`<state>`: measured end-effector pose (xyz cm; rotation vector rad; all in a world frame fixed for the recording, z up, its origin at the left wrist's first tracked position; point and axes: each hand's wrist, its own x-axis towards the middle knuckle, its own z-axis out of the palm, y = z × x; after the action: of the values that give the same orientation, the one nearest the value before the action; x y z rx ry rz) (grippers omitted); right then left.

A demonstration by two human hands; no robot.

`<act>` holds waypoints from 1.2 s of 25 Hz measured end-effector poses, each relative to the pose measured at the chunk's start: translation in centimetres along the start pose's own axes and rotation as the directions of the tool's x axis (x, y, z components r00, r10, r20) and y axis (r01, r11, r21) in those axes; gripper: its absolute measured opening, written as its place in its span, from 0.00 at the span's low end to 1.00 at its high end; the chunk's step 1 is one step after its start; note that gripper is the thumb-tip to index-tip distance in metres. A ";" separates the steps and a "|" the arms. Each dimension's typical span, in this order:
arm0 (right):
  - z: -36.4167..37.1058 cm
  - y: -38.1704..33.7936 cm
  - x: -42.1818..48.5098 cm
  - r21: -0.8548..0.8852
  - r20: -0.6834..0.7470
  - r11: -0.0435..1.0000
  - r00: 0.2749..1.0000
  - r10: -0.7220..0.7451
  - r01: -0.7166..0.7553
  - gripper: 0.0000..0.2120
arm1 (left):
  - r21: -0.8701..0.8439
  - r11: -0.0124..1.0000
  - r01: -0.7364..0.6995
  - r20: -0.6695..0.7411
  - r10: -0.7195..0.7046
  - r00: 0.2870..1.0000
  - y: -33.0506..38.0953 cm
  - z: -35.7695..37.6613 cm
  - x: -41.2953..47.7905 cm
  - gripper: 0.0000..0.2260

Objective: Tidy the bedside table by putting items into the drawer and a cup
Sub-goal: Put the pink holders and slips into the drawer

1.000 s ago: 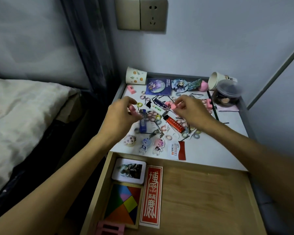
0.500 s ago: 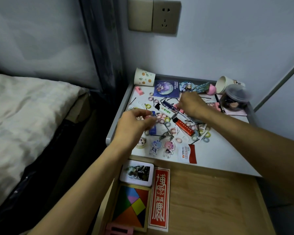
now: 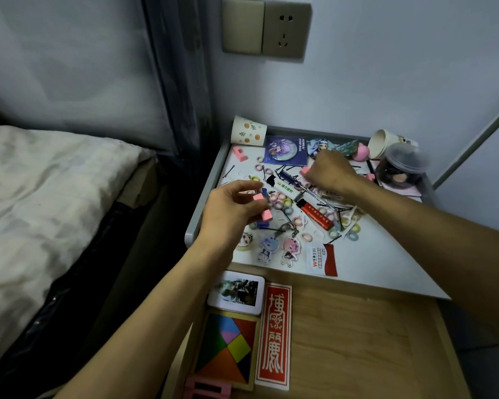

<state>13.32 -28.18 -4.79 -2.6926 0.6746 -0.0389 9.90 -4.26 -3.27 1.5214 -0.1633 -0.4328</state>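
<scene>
Fingers (image 3: 239,188) pinching pink blocks (image 3: 266,215), drawer (image 3: 357,341) open

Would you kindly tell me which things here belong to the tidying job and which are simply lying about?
Part of the job: left hand gripping pink blocks; right hand pinching a pink block; hair ties; lighter; paper cup; open drawer; bedside table.
Just lying about: bed; curtain; wall socket.
</scene>
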 end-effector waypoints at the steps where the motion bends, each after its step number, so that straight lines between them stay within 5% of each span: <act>1: -0.8 -0.2 -0.4 0.092 -0.004 0.996 1.000 0.004 -0.004 0.13 | -0.006 1.000 0.002 0.009 -0.002 1.000 0.0 0.1 0.0 0.13; 7: -4.2 -1.3 -11.9 0.461 0.100 0.886 0.989 -0.110 0.052 0.11 | -0.051 0.997 0.059 0.138 -0.052 0.989 -0.5 1.7 -1.2 0.05; 13: -1.7 0.8 -19.2 0.489 0.080 0.872 0.997 -0.022 -0.020 0.04 | 0.088 0.996 0.022 0.333 -0.050 0.941 -2.2 3.9 -4.0 0.09; 21: -1.7 1.8 -19.8 0.431 0.017 0.901 0.998 -0.056 0.043 0.05 | 0.169 0.980 -0.107 0.357 0.040 0.933 -2.2 4.7 -4.7 0.07; 30: -2.2 2.4 -19.9 0.773 0.288 0.617 0.947 -0.140 -0.144 0.09 | 0.084 0.995 -0.047 0.268 0.023 0.963 -2.0 3.8 -4.3 0.08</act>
<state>-5.68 -21.71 -2.35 -1.7636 0.4076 0.0885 4.20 -6.15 -4.36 1.5414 -0.4249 -0.6084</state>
